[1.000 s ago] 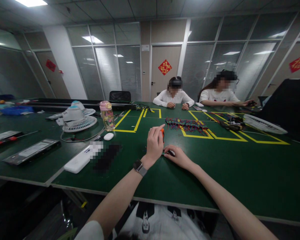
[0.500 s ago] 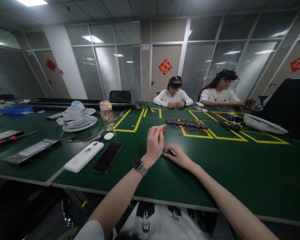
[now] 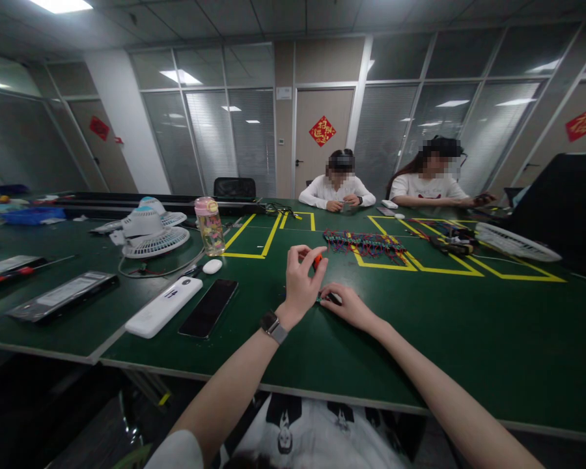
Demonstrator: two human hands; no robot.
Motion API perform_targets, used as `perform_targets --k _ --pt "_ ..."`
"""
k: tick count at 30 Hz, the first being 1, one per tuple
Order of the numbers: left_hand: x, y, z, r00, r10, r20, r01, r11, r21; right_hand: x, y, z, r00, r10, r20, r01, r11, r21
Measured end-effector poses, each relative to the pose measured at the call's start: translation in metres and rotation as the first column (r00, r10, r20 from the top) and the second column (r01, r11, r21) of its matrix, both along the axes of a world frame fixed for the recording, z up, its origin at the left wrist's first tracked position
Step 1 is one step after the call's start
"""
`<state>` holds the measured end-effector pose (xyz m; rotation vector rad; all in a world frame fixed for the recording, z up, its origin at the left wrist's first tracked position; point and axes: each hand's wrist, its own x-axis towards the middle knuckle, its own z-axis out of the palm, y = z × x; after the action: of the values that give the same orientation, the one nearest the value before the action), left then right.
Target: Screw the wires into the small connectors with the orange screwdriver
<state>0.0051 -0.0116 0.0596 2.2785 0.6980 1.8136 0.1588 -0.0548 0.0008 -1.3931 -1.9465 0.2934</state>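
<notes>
My left hand [image 3: 303, 277] is raised over the table, its thumb and fingers bent around the orange handle [image 3: 318, 261] of what looks like a small screwdriver. The shaft is hidden behind the hand. Low on the tabletop, my right hand [image 3: 344, 303] pinches a small green part [image 3: 319, 299] that looks like a bit of circuit board. Most of that part is covered by the fingers. The two hands almost touch. Just beyond them lies a row of red and blue wires with small green parts [image 3: 364, 245].
On the left are a phone [image 3: 209, 308], a white power bank [image 3: 165, 306], a white case [image 3: 212, 266], a bottle [image 3: 209, 228] and white fans [image 3: 156, 238]. Yellow tape [image 3: 385, 266] marks the green table [image 3: 469, 332]. Two people sit opposite.
The fingers of my left hand have shifted around the orange handle, the thumb swinging out to the right, so more of the handle shows. My right hand stays in place.
</notes>
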Motion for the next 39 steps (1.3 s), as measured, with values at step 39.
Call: perform_targets --k 39 --pt "-0.0007 -0.0004 -0.0006 1.0 -0.007 -0.008 0.007 1.0 0.022 -0.0001 -0.0009 0.0017 1.0 -0.003 0.008 0.003 1.0 -0.006"
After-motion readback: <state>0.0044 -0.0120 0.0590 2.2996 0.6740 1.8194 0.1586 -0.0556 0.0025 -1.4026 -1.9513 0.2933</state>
